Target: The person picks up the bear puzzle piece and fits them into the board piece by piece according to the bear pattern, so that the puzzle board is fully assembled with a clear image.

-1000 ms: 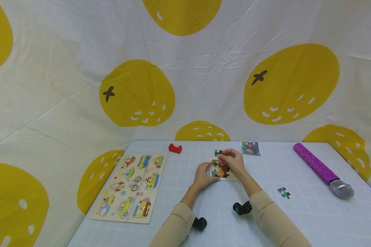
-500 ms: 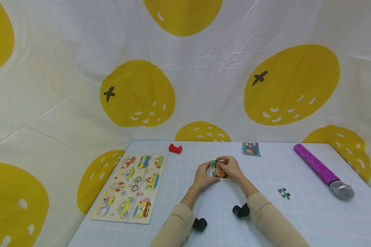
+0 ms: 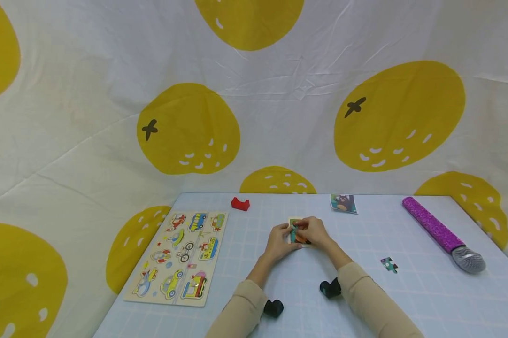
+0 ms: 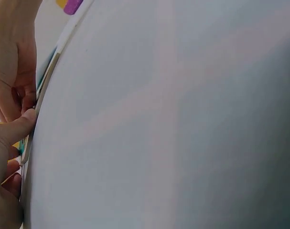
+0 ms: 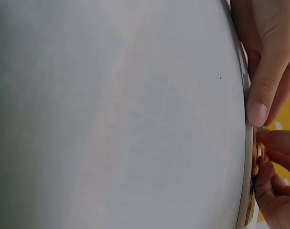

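Observation:
A small jigsaw board (image 3: 294,219) with a bear picture lies flat on the table between both hands in the head view. My left hand (image 3: 278,242) holds it at the left side, with the thumb along its near edge. Above the board's left part, my right hand (image 3: 315,232) pinches a teal jigsaw piece (image 3: 294,229) and covers much of the picture. The left fingertips are close to that piece. Both wrist views catch the board edge-on, with fingertips right at its rim. A loose jigsaw piece (image 3: 389,265) lies to the right.
To the left lies a wooden vehicle puzzle board (image 3: 179,256). A red block (image 3: 240,203) and a bear picture card (image 3: 343,203) lie toward the back of the table (image 3: 296,300). A purple glitter microphone (image 3: 437,230) lies on the right.
My right hand has brought the piece from beyond the board's far edge back toward me, onto its left part. The piece looks turned now. My left hand stays nearly still.

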A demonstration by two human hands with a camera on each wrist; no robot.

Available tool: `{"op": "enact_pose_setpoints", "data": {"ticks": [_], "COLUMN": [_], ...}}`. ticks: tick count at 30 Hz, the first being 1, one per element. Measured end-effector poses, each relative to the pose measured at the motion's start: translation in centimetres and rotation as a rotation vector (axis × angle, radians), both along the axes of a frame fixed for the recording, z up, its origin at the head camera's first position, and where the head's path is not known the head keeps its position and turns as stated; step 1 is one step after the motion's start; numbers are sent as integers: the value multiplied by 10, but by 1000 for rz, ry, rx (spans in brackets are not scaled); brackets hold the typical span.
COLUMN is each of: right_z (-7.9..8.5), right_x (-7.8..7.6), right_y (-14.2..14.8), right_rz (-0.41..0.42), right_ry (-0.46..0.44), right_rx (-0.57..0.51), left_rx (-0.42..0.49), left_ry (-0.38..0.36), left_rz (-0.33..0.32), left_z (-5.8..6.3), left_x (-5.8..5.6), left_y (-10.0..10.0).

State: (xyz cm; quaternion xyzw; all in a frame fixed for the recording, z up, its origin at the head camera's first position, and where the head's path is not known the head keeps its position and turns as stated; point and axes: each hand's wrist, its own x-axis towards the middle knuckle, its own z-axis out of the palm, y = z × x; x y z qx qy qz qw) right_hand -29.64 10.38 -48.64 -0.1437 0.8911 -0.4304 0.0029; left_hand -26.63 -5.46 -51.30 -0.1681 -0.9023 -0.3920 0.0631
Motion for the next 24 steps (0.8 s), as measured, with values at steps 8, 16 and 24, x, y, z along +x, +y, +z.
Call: {"op": "enact_pose_setpoints", "data": {"ticks": [8,16,24], "right_z": [0,-2,-1], "right_x": [0,1,4], "right_y": [0,3,4], "right_rz": [57,34,-11], "right_ry": [58,75,108], "right_rx": [113,63,111], "left_rx": [-347,-548,-574], "left_ry": [156,130,75], "left_rz": [-101,-95,-79], "left_z": [4,10,13], "left_x": [2,4,6], "left_y": [0,4,8]}}
